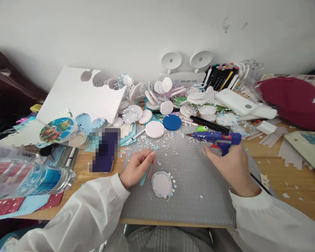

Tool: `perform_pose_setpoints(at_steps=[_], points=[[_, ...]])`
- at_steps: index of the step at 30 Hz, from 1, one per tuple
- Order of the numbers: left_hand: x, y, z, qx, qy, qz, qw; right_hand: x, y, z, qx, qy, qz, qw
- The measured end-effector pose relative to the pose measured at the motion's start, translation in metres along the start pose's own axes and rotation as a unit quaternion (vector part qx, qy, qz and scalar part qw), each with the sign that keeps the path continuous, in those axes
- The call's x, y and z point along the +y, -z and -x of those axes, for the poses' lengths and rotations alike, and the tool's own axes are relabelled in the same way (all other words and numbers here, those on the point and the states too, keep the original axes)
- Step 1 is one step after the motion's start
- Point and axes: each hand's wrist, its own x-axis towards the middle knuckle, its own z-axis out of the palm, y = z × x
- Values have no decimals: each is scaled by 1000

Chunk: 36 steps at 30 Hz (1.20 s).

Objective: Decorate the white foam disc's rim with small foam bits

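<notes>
My left hand (139, 166) is closed, with a thin teal strip (146, 175) sticking out below its fingers. Just right of it, a white foam disc (162, 184) edged with tiny blue and white flowers lies flat on the grey cutting mat (189, 206). A blue hot glue gun (217, 137) is in my right hand (232, 168), its nozzle pointing left above the mat. My right thumb stands apart near the red trigger; the other fingers are mostly hidden behind the handle.
Plain foam discs (154, 129), a blue round lid (172, 122) and scattered flower bits crowd the mat's back. A phone (105, 150), a plastic bottle (31, 176) and a cup (59, 131) are at left. Markers (220, 77) and a twin-headed lamp (183, 77) stand behind.
</notes>
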Motion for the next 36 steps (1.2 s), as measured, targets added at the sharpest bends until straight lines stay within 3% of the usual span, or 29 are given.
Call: perform_pose_setpoints(at_steps=[6,10,19,36], points=[[-11,-2,-6,-34,25,14,999,-31,-19,2,-28,28,-120,992],[-12,1,-5,-53,24,1,998,-29,-31,16,-35,38,-151,987],[-10,5,-1,-91,34,14,995,-27,-32,25,-69,97,-128,985],[-9,6,-2,-94,1,-6,996,-26,-33,27,-95,95,-116,984]])
